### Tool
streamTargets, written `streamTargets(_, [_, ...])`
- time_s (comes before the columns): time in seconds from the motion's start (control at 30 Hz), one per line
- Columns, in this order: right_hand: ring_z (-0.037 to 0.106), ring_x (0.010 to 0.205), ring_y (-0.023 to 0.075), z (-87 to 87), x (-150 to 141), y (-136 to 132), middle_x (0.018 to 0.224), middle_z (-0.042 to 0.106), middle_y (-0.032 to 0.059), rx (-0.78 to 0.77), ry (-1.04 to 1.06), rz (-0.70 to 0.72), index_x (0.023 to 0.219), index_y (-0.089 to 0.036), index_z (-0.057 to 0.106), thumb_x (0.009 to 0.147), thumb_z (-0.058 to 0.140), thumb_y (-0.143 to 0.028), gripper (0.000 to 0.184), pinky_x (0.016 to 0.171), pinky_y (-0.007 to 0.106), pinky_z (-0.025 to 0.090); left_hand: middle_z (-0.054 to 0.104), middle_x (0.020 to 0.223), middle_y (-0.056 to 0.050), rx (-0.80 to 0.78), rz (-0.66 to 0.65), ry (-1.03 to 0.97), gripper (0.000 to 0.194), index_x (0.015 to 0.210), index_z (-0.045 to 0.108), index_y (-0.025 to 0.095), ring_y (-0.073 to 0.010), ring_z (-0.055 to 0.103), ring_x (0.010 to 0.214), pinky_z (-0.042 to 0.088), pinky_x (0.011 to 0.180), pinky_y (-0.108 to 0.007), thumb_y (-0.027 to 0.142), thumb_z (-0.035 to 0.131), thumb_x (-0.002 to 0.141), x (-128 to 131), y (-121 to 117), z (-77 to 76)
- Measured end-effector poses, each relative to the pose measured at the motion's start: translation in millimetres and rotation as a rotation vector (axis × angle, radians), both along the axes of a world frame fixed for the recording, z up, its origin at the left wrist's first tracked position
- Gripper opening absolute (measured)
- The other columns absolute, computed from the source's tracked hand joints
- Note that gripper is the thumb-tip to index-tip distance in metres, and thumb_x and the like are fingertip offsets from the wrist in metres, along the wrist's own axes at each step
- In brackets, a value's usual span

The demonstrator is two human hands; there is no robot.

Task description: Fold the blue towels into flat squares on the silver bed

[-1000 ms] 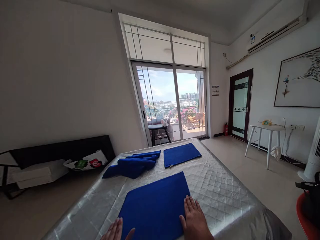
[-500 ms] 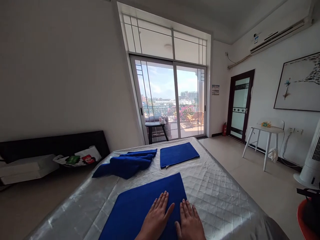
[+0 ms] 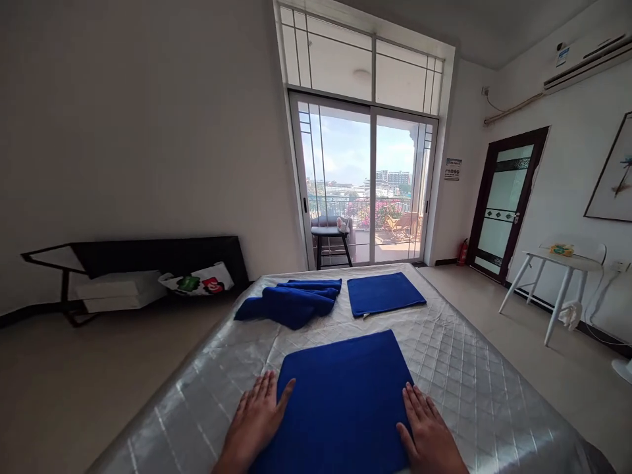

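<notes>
Head view: from where I stand, a near blue cloth lies flat on a silver quilted cover, between the person's two hands. Using that cloth as the landmark for everything.

Left grip: at the cloth's left edge, palm down, fingers straight and close together, thumb spread out over the blue. Fingertips just outside the edge. Right grip: at its right edge, also palm down, fingers straight and nearly side by side, thumb angled over the blue. Can't tell how hard either one presses.

Beyond the near cloth, to the left: a crumpled blue cloth, bunched up in folds. Beyond it, to the right: a second flat blue cloth, small pale tag at its closest edge. All three are apart, same cover.

Farther past the near cloth I see a dark stool by the sliding glass door. Well off to its left, a printed bag; well off to its right, a white chair with a yellow packet on the seat.
</notes>
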State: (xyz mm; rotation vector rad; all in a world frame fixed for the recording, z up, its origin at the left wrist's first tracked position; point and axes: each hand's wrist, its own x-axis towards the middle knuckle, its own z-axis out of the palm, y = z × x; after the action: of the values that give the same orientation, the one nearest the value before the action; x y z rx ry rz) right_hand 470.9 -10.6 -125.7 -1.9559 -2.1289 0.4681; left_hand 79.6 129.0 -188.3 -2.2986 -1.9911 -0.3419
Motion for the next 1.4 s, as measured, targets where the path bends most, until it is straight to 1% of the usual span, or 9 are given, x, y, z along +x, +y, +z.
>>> streamTargets(0.23, [0.017,0.154,0.0231,28.6,6,10,0.166,0.019,0.0043,0.022,-0.037,0.0,0.16,-0.017,0.021,0.104,0.02,-0.055,0.067,0.126,0.041,0.017,0.049,0.153,-0.018,0.124,-0.006,-0.028,0.077,0.149,0.047,0.01,-0.0324,0.037,0.147,0.028,0.12,-0.053,0.061,0.025,0.095,43,-7,-0.1])
streamTargets(0.43, [0.026,0.152,0.0238,62.7,-14,93,0.163,0.031,0.0094,0.117,-0.09,0.117,0.157,-0.015,0.033,0.105,0.023,-0.047,0.062,0.124,0.042,0.022,0.044,0.156,-0.02,0.163,0.016,-0.043,0.079,0.148,0.044,0.002,-0.0311,0.036,0.148,0.03,0.121,-0.049,0.058,0.02,0.098,63,-12,17.2])
streamTargets(0.6, [0.023,0.153,0.023,43.8,-32,145,0.164,0.029,0.0127,0.067,-0.145,0.041,0.158,-0.009,0.031,0.105,0.024,-0.041,0.062,0.124,0.041,0.019,0.043,0.157,-0.019,0.114,0.014,-0.054,0.078,0.148,0.045,0.004,-0.0292,0.037,0.147,0.032,0.121,-0.047,0.058,0.021,0.098,59,-11,8.2])
streamTargets(0.73, [0.017,0.154,0.0206,27.1,-30,149,0.165,0.025,0.0122,0.034,-0.16,0.006,0.158,-0.005,0.026,0.104,0.024,-0.041,0.065,0.125,0.036,0.015,0.04,0.159,-0.017,0.088,0.007,-0.026,0.077,0.151,0.042,0.007,-0.0287,0.037,0.148,0.031,0.121,-0.047,0.059,0.022,0.098,48,-9,-3.7])
streamTargets(0.9, [0.016,0.154,0.0193,28.6,-22,145,0.165,0.024,0.0117,0.015,-0.144,0.003,0.159,-0.007,0.025,0.104,0.024,-0.041,0.065,0.124,0.037,0.012,0.04,0.159,-0.017,0.088,-0.013,-0.05,0.072,0.153,0.038,0.009,-0.0298,0.032,0.15,0.029,0.121,-0.051,0.055,0.023,0.099,30,-6,-12.5])
streamTargets(1.03, [0.015,0.154,0.0183,29.0,-20,146,0.165,0.022,0.0107,0.021,-0.113,-0.001,0.159,-0.008,0.025,0.103,0.021,-0.04,0.064,0.124,0.038,0.012,0.043,0.157,-0.019,0.074,0.03,-0.104,0.074,0.152,0.039,0.007,-0.0307,0.038,0.147,0.032,0.12,-0.053,0.057,0.025,0.098,18,-5,-7.7])
streamTargets(1.13, [0.016,0.154,0.0185,27.3,-20,146,0.164,0.024,0.0119,0.026,-0.088,0.001,0.158,-0.005,0.025,0.104,0.018,-0.041,0.066,0.124,0.038,0.012,0.044,0.156,-0.02,0.114,0.052,-0.138,0.075,0.149,0.043,0.004,-0.031,0.037,0.147,0.033,0.12,-0.053,0.057,0.025,0.098,21,-8,8.4])
streamTargets(1.27, [0.017,0.154,0.0201,25.2,-22,146,0.164,0.024,0.0133,0.041,-0.08,0.005,0.158,-0.003,0.025,0.103,0.018,-0.043,0.068,0.125,0.038,0.011,0.046,0.155,-0.018,0.142,-0.068,-0.124,0.068,0.145,0.049,0.008,-0.0286,0.038,0.147,0.037,0.119,-0.049,0.054,0.025,0.101,61,-16,36.2])
streamTargets(1.4, [0.018,0.154,0.0221,22.3,-21,147,0.164,0.025,0.0151,0.072,-0.099,0.019,0.157,-0.003,0.027,0.103,0.023,-0.043,0.068,0.124,0.041,0.013,0.047,0.156,-0.012,0.094,-0.414,-0.02,0.065,0.148,0.047,0.017,-0.0248,0.039,0.147,0.035,0.121,-0.044,0.058,0.03,0.101,146,-14,55.3])
